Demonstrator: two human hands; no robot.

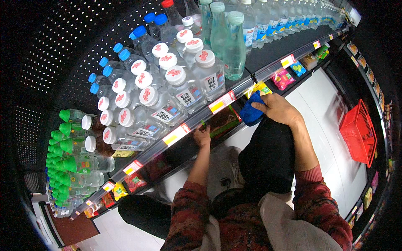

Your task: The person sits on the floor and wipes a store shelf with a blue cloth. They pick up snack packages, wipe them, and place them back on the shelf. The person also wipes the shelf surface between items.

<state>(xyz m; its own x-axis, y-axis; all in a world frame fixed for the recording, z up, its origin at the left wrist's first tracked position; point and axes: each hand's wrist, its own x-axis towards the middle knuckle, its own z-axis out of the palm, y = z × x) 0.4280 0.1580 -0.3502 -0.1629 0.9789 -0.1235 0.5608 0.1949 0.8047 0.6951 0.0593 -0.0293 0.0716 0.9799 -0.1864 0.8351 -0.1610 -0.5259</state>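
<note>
My right hand (pixel 281 109) grips a folded blue cloth (pixel 252 110) at the front of the lower shelf, close to a yellow snack packet (pixel 259 89). Under the upper shelf's front edge, my left hand (pixel 202 135) reaches to the lower shelf. Its fingertips are at a small green piece beside a brown package with a green border (pixel 223 121). The shelf edge and shadow partly cover those fingers, so a grip there is unclear. Clear bottles with white caps (pixel 176 75) stand in rows on the upper shelf above both hands.
A price-label rail (pixel 201 115) runs along the upper shelf's front. Green glass bottles (pixel 235 47) and green-capped bottles (pixel 75 164) flank the white-capped ones. A pink packet (pixel 282 78) lies on the lower shelf. On the tiled floor at right stands a red shopping basket (pixel 358 135).
</note>
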